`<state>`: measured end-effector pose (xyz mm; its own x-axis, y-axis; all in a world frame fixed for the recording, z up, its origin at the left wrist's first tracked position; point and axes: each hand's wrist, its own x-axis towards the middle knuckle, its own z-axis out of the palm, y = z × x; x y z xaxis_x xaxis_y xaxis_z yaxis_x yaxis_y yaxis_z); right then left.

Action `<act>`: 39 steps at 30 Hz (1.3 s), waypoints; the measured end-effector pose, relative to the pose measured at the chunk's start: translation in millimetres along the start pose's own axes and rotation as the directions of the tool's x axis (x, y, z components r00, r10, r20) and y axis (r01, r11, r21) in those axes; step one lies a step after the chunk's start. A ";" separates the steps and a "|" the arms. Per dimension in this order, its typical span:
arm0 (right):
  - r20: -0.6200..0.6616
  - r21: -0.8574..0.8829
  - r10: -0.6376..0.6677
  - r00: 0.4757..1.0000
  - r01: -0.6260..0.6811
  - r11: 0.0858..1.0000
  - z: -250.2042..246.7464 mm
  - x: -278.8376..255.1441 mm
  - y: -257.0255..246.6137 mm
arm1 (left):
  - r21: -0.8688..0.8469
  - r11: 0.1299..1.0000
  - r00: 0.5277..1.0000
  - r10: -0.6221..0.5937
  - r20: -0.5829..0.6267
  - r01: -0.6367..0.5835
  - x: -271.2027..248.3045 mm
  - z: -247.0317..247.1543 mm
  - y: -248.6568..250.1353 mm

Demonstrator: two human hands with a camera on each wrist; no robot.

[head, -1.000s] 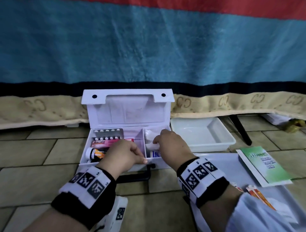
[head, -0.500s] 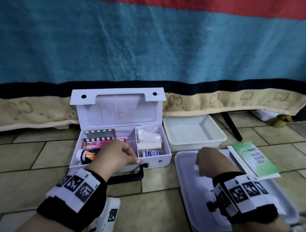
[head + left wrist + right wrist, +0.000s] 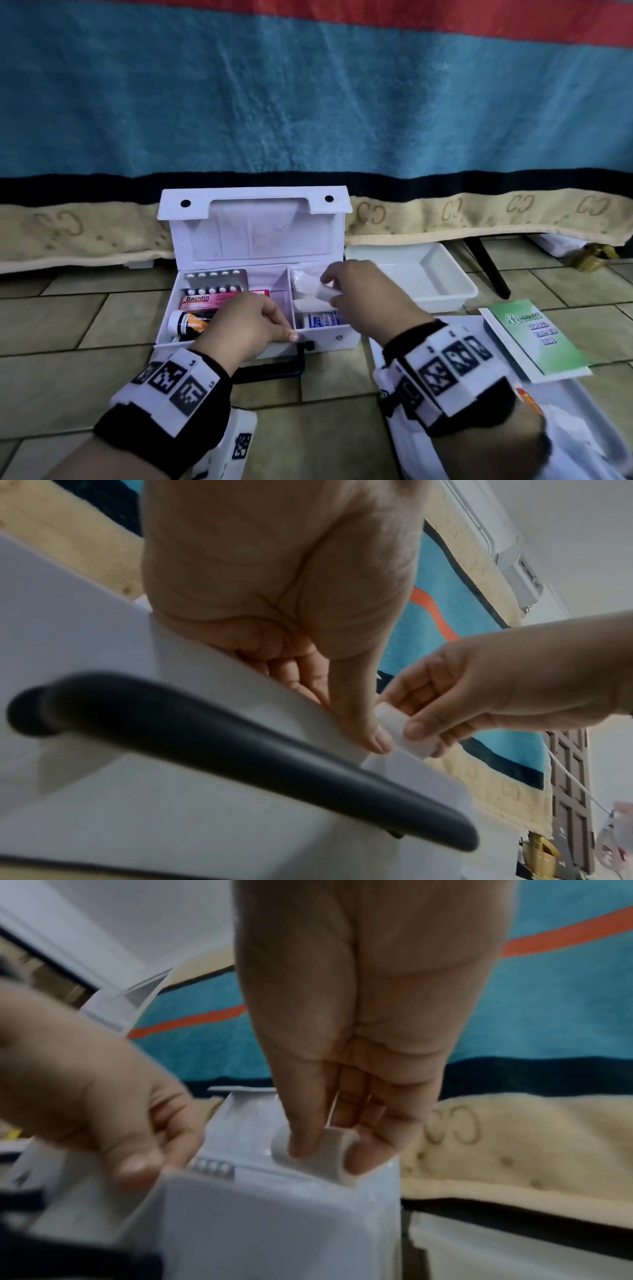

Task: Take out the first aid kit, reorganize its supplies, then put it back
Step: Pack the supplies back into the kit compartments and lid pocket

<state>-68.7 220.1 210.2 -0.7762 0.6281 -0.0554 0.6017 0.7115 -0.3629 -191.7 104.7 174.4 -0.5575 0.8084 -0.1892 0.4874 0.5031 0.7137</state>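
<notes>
The white first aid kit [image 3: 253, 236] stands open on the tiled floor, lid up, black handle [image 3: 270, 366] in front. Its left compartment holds a blister pack [image 3: 215, 279], a pink Bacidin box [image 3: 205, 300] and a small bottle [image 3: 186, 323]. My left hand [image 3: 246, 325] grips the kit's front wall [image 3: 212, 685], fingers curled inside, thumb outside. My right hand [image 3: 359, 291] pinches a white tape roll [image 3: 325, 292] [image 3: 316, 1153] [image 3: 404, 731] over the right compartment, above a clear bag [image 3: 303, 282] and a blue-and-white box [image 3: 320, 320].
A white tub [image 3: 435, 274] sits right of the kit. A white tray [image 3: 421, 455] lies under my right forearm, with a green booklet [image 3: 534, 334] and orange sachets [image 3: 529, 401] on it. A blue, red and beige blanket [image 3: 308, 102] hangs behind. A dark leg [image 3: 489, 270] stands at the right.
My right hand went from the kit to the white tray, then came back over the right compartment holding a tape roll. The left hand stayed on the front wall.
</notes>
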 end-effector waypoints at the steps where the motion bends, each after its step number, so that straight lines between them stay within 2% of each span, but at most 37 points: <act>1: 0.031 -0.041 -0.019 0.999 0.021 0.999 6.4 3.5 -4.4 | -0.012 1.000 1.000 -0.006 0.002 0.006 0.3 0.0 0.1; 5: 0.059 -0.132 -0.074 0.995 0.082 0.988 26.1 9.4 -12.2 | -0.015 1.000 1.000 -0.009 -0.007 0.009 1.0 1.3 -0.8; 8: 0.021 -0.135 -0.095 0.995 0.097 0.986 30.8 11.6 -11.8 | -0.011 1.000 1.000 -0.005 -0.018 0.005 1.5 1.8 -1.9; 10: 0.050 -0.133 -0.107 0.993 0.112 0.985 31.3 14.0 -10.0 | -0.004 1.000 1.000 -0.007 -0.014 0.007 1.7 1.6 -2.2; 14: 0.085 -0.087 -0.093 0.992 0.101 0.991 32.5 13.7 -7.6 | 0.001 1.000 1.000 -0.002 -0.017 0.002 2.1 2.0 -2.1; 18: 0.039 -0.185 -0.124 0.992 0.129 0.974 35.5 8.0 -12.0 | 0.003 1.000 1.000 -0.006 -0.018 0.006 4.0 3.2 -4.0; 25: 0.095 -0.170 -0.103 0.990 0.118 0.978 35.9 3.3 -14.6 | 0.001 1.000 1.000 -0.013 -0.018 0.013 5.6 3.4 -5.5; 31: 0.028 -0.251 -0.109 0.994 0.112 0.961 30.8 -3.1 -22.4 | 0.005 1.000 0.999 -0.025 -0.020 0.025 5.3 3.3 -5.2; 36: 0.066 -0.355 -0.136 0.988 0.151 0.923 27.5 -7.6 -23.5 | 0.011 1.000 1.000 -0.021 -0.022 0.021 5.8 2.6 -4.8; 39: 0.014 -0.341 -0.162 0.987 0.157 0.927 21.6 -12.4 -24.1 | 0.027 0.999 0.999 -0.021 -0.026 0.021 5.3 1.4 -4.0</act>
<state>-77.6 188.3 199.6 -0.8658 0.5003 -0.0089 0.5004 0.8654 -0.0279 -195.6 107.3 169.6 -0.5845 0.7897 -0.1865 0.4936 0.5285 0.6907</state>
